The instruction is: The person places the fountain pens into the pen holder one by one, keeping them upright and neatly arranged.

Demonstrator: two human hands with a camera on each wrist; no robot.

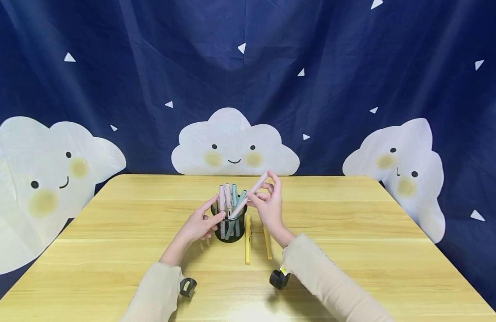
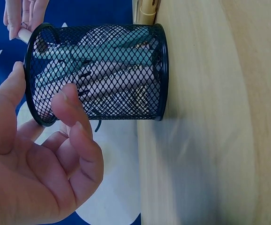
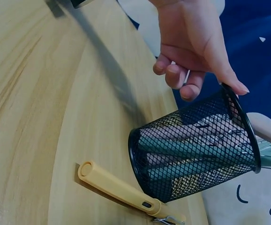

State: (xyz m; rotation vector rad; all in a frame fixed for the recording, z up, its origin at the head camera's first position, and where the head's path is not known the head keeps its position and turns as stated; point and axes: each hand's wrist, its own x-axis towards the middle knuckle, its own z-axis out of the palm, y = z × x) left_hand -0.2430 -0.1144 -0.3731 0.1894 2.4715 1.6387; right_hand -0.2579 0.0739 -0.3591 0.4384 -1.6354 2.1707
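A black wire-mesh pen holder (image 1: 233, 236) stands on the table with several pale pink pens (image 1: 221, 199) and teal pens (image 1: 234, 192) in it. My left hand (image 1: 197, 225) holds its rim from the left, thumb and forefinger at the edge; the other fingers curl loosely beside the mesh (image 2: 98, 77). My right hand (image 1: 271, 209) pinches a pale pink pen (image 1: 259, 182), which slants down to the left with its lower end inside the holder. Two yellow pens (image 1: 248, 246) (image 1: 267, 245) lie just right of the holder; one yellow pen (image 3: 119, 187) shows close up in the right wrist view.
The wooden table (image 1: 111, 241) extends to both sides. Behind it hangs a dark blue cloth (image 1: 332, 89) with white clouds and small triangles. Black devices (image 1: 187, 287) (image 1: 279, 279) sit at both wrists, by the beige sleeves.
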